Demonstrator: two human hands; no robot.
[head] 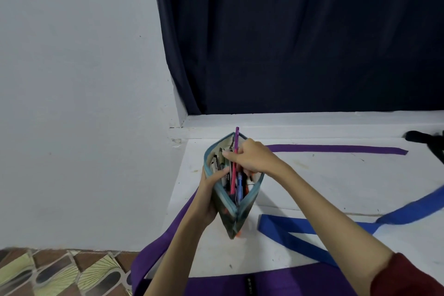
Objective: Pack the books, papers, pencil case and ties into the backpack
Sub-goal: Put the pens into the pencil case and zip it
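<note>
Head view, pencil case (232, 209) in left grip (211, 196)

Dark curtain (300, 36) above white ledge (312, 122); patterned floor tiles (60, 271).

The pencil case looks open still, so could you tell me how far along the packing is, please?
Nothing looks packed yet. In hand: the left hand holds the open pencil case while the right hand pinches a pink pen in it. Left: the purple tie and blue tie lie on the white surface; no backpack, books or papers show.
</note>
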